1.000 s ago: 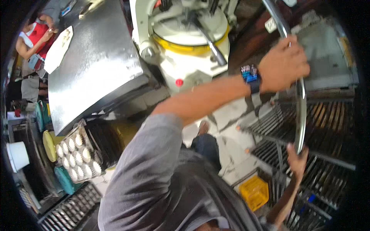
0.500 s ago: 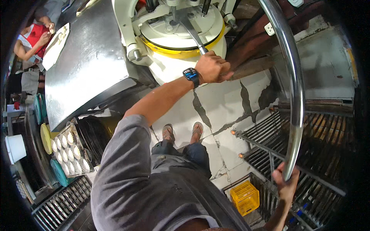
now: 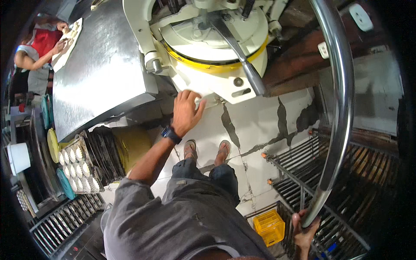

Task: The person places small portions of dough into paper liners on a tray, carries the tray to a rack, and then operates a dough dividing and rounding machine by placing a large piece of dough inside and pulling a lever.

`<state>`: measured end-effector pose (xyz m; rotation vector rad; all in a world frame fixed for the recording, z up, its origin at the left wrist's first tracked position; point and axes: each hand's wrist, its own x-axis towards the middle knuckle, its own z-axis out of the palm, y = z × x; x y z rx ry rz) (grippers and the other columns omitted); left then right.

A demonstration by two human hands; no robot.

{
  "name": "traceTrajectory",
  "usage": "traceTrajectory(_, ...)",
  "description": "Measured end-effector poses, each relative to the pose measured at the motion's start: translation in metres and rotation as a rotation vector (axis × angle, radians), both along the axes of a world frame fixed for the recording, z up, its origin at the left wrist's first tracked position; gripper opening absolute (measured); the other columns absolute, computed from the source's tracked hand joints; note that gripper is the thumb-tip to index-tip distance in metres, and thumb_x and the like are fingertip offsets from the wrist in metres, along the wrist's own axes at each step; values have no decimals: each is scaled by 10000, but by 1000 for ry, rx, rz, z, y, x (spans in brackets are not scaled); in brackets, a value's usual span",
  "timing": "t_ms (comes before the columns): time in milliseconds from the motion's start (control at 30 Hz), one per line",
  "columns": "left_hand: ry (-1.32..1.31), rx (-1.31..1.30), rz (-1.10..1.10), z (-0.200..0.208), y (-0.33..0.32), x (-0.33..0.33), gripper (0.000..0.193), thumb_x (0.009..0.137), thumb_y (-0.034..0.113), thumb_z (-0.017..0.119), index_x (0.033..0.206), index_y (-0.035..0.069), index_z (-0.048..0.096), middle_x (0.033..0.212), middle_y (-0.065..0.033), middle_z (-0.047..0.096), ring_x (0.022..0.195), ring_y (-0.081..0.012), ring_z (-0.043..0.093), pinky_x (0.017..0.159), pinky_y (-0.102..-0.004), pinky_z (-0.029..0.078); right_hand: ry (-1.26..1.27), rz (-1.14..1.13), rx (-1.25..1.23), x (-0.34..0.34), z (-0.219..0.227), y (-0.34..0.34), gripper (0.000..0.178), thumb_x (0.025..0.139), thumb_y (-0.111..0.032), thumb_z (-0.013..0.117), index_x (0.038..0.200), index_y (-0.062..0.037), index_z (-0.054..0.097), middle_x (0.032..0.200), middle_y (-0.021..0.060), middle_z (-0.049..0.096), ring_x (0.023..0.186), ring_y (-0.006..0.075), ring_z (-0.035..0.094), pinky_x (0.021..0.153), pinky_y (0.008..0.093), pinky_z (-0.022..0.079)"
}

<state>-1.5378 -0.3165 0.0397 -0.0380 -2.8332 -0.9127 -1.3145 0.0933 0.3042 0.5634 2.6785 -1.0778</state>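
Note:
My left hand (image 3: 187, 112) is off the machine's handle, fingers apart and holding nothing, just below the front of the cream-coloured press machine (image 3: 212, 39). A dark watch is on that wrist. The short lever with a grey grip (image 3: 255, 80) sticks out from the round plate, over a yellow ring (image 3: 203, 66), and points toward me to the right. At the lower right, my right hand (image 3: 306, 232) is closed round the end of a long curved chrome lever (image 3: 344, 86), which rises past the machine's right side.
A steel worktable (image 3: 102, 65) stands left, where a co-worker (image 3: 41, 47) handles dough on a pale board. Below it are a tray of shaped dough pieces (image 3: 80, 169) and a yellow drum (image 3: 132, 145). Slatted metal racks (image 3: 346, 173) and a yellow crate (image 3: 269, 227) stand right.
My left hand has let go of the short lever and moved left and down. That lever has swung to the right. The chrome lever's end, with my right hand on it, sits lower.

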Motion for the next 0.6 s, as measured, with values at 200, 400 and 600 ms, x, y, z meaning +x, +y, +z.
traceTrajectory(200,-325,-119,-14,-65,-15,-7,365,1004,331,560,981,-21,651,982,-249,673,925,-449,651,832,-530,518,-28,-550,-809,-18,-188,14,288,896,-125,719,1107,65,672,904,129,747,774,207,697,696,359,538)
traceTrajectory(400,-879,-428,-139,-72,-5,-68,288,867,265,665,943,3,757,942,-214,749,895,-366,745,780,-448,601,11,92,-84,-38,-157,-8,286,855,-185,767,1020,18,651,784,115,680,689,229,654,673,376,528)
traceTrajectory(600,-945,-501,-180,-83,-26,-54,223,763,51,692,969,22,772,989,-193,756,929,-338,751,772,-434,611,-90,150,12,-19,-165,6,293,833,-198,781,961,14,624,755,169,641,625,287,637,585,404,502)
